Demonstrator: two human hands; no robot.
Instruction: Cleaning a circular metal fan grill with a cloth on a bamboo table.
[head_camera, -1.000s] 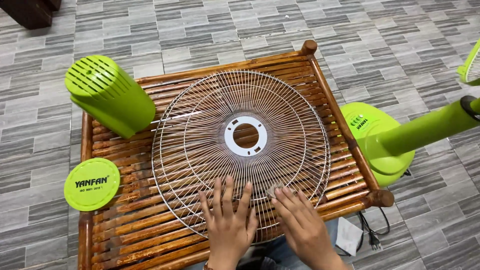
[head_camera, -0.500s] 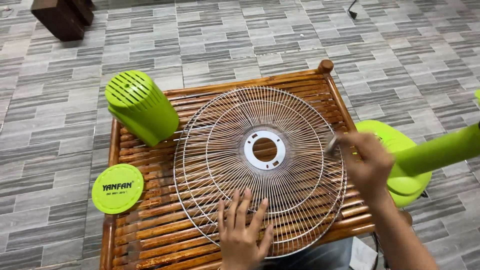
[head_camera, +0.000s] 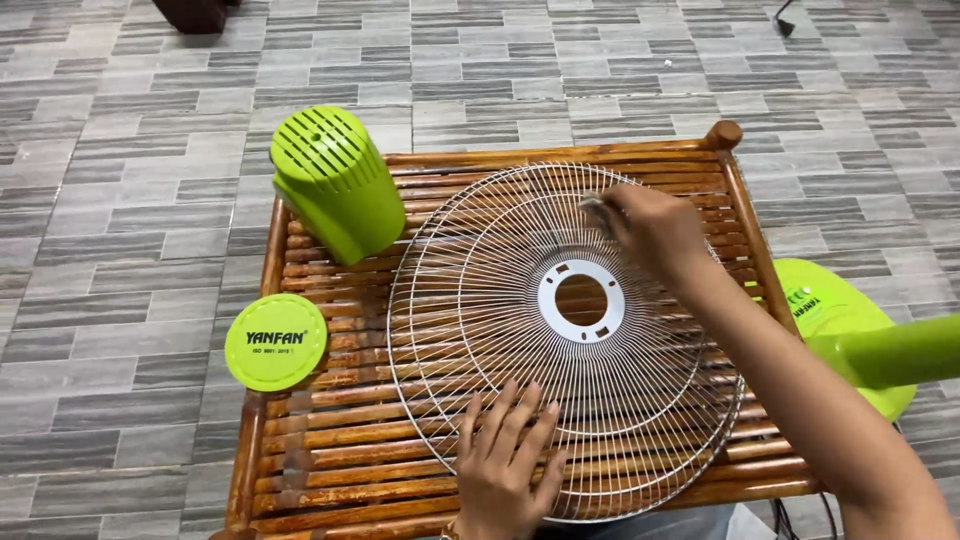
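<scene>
left hand (head_camera: 505, 462): one, nearest the viewer at 6 o'clock of the frame. fingers spread wide and flat, palm down, pressing on the near rim of the grille; it grasps nothing.
fan grille (head_camera: 563, 335): one round guard of thin metal wires, lying flat on the table, centre-right of the slats. one white ring plate (head_camera: 581, 300) with an open middle sits at its hub.
bamboo table (head_camera: 330, 420): one low table of brown slats with round corner posts; it carries the grille and the motor cover.
right hand (head_camera: 650, 228): one, reaching in from 4 o'clock across the grille to its far side, at about 12 o'clock of the hub. fingers are curled together around a small greyish object (head_camera: 592, 205), too blurred to identify, held against the wires.
round green cap (head_camera: 276, 341): one flat lime-green disc with printing, resting at the table's left edge, at 9 o'clock of the grille and apart from it.
fan stand (head_camera: 850, 335): one lime-green round base with a green pole, on the floor just beside the table at 3 o'clock.
green motor cover (head_camera: 340, 185): one lime-green tapered housing with slotted vents on its end, tilted on the far left corner, at 10 o'clock of the grille, close to its rim.
tiled floor (head_camera: 120, 200): grey striped tiles all round.
</scene>
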